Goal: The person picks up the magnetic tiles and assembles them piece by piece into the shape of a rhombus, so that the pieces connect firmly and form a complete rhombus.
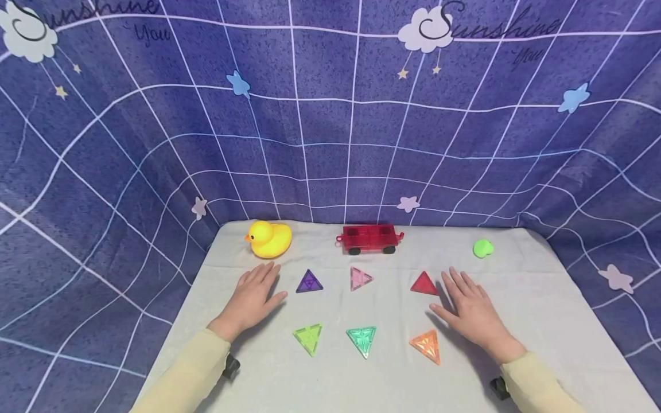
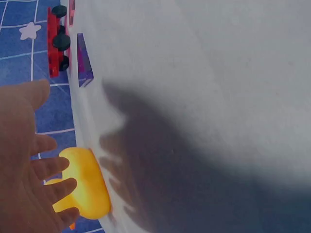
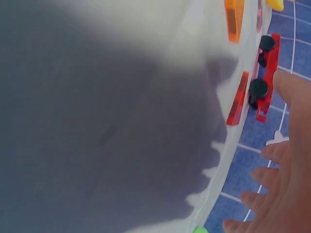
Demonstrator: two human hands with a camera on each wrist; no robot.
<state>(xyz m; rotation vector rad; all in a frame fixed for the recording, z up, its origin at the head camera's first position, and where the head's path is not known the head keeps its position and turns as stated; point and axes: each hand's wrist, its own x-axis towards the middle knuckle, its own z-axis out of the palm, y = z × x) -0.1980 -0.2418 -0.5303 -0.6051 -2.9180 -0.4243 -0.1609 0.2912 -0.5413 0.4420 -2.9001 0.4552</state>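
Note:
My left hand (image 1: pixel 251 299) is held over the table with fingers spread and nothing in it. Just beyond its fingertips sits a yellow toy duck (image 1: pixel 271 240), and right of it lies a purple triangle tile (image 1: pixel 309 282). My right hand (image 1: pixel 474 311), also empty with fingers extended, is beside a red triangle tile (image 1: pixel 424 284). Between the hands are a pink triangle tile (image 1: pixel 360 279), a lime triangle tile (image 1: pixel 310 338), a teal triangle tile (image 1: pixel 362 340) and an orange triangle tile (image 1: pixel 428 346). In the wrist views both hands cast shadows on the cloth.
A red toy wagon (image 1: pixel 369 238) with black wheels stands at the table's back middle. Toward the back right lies a small green object (image 1: pixel 483 248). The pale cloth-covered table (image 1: pixel 372 384) is bordered by a blue gridded curtain (image 1: pixel 320 126) at the back and sides.

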